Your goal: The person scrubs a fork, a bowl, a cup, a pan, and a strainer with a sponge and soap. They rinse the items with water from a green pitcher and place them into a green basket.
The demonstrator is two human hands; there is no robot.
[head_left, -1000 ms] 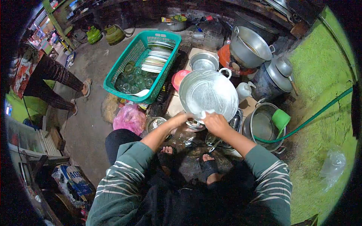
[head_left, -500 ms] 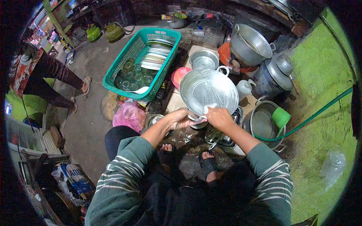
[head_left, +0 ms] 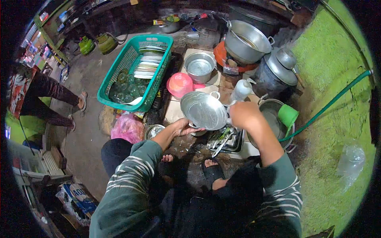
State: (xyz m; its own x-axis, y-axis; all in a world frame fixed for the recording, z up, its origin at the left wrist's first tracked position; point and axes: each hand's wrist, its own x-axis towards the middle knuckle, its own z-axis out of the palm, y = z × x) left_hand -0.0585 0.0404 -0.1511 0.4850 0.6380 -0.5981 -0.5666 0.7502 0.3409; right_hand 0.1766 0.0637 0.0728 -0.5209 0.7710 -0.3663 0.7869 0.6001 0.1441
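Note:
A two-handled aluminium wok point(head_left: 203, 111), streaked with white suds, is held tilted in front of me. My left hand point(head_left: 183, 127) is closed on the handle at its near side, thumb toward the rim. At the right rim is my right hand point(head_left: 245, 115), fingers curled around a white sudsy pad that is mostly hidden. Just beyond that hand stands a white pump bottle point(head_left: 241, 90). Under the wok's right side, a dark rectangular tray point(head_left: 237, 146) holds several spoons and other utensils point(head_left: 223, 143).
A green basket point(head_left: 104, 89) of plates and glasses stands at the left. Pink bowls point(head_left: 180, 84) and an aluminium pot point(head_left: 199, 67) sit beyond the wok. A large pot point(head_left: 265, 139) with a green dipper point(head_left: 287, 115) and hose point(head_left: 329, 106) is at the right. A person's legs point(head_left: 51, 93) show far left.
The wok has moved lower and is tilted more. My right hand has slid from the wok's near edge to its right rim. My left hand still holds the handle.

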